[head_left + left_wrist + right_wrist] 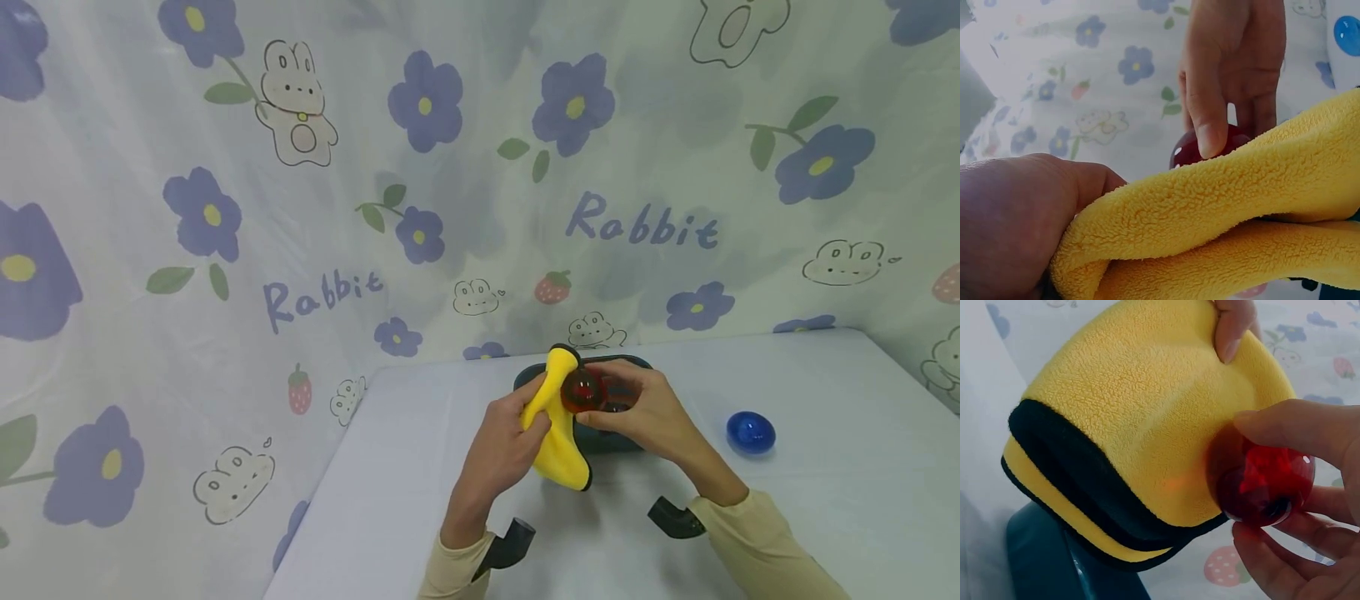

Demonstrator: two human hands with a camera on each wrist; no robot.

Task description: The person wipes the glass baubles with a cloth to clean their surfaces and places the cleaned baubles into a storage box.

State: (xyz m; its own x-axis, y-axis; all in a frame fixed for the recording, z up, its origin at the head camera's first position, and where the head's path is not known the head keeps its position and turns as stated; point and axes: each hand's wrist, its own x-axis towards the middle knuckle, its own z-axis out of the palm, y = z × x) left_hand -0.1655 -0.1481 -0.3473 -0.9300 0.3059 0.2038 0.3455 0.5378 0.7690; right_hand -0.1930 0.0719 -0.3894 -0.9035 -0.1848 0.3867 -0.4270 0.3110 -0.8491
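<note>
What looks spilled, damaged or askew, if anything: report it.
Nothing stands out: the left hand grips the yellow cloth, the right hand holds the red ball, and the blue object rests on the table.

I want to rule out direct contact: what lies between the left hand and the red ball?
In the head view, the yellow cloth lies between the left hand and the red ball.

The fleecy yellow cloth [558, 454], dark-edged, hangs folded. The glossy, see-through red ball [583, 390] touches it at two o'clock in the head view.
</note>
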